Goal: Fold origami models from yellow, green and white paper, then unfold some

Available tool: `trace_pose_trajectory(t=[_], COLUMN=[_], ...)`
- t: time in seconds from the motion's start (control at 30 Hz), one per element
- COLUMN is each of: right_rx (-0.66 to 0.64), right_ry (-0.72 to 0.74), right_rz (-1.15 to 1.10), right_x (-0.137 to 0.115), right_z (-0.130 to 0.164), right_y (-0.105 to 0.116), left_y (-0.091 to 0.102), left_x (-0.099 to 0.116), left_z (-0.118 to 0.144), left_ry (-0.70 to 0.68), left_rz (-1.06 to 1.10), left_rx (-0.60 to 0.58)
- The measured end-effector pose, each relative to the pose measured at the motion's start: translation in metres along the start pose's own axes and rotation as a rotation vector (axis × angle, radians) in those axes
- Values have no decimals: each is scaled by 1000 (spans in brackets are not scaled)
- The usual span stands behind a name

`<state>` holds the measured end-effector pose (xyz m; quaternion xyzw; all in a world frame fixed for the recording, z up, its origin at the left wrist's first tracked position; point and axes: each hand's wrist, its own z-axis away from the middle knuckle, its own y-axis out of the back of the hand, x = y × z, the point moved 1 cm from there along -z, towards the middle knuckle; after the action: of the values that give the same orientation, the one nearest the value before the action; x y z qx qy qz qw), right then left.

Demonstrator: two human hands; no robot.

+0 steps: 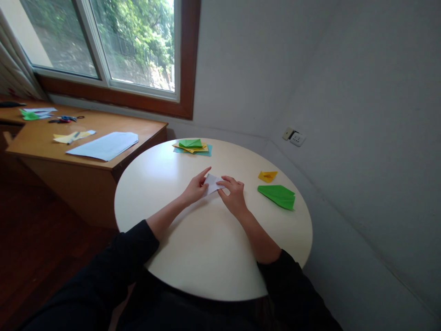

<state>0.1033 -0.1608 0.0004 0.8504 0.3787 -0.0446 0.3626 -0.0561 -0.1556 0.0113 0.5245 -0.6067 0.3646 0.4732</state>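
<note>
A small piece of folded white paper (212, 183) is between my two hands, over the middle of the round white table (193, 243). My left hand (197, 187) grips its left edge, with the index finger stretched out past the paper. On the right side, my right hand (233, 193) pinches the paper between thumb and fingers. Parts of the paper are hidden behind my fingers. To the right lie a green folded paper (278, 196) and, just behind it, a small yellow folded paper (268, 176).
At the table's far edge sits a stack of green, yellow and blue papers (192, 146). A wooden desk (99, 128) on the left holds a large white sheet (106, 145), scissors (67, 119) and other papers. A wall with a socket (296, 138) bounds the right side.
</note>
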Motion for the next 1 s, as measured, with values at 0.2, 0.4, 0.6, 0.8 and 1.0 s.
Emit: trace_pose_trajectory(t=[0.2,0.4,0.6,0.8,1.0], right_rx=[-3,-71,-56,56,133], right_ry=[-155,-407,-481,-511,-430], right_rz=[-306,-582,-670,-607,-497], right_x=[10,21,21,25,22], right_z=[-1,-1,-1,-2,-3], right_y=[2,-4,-6,-3,1], left_y=[3,6,7,10,12], left_x=[-2,-1,5,6,1], left_z=[-3,-4,-3,-4,-3], left_ry=[9,4,36,-13,-100], left_rz=[40,-26,-48,-131,-377], left_rx=[45,133,134,55,43])
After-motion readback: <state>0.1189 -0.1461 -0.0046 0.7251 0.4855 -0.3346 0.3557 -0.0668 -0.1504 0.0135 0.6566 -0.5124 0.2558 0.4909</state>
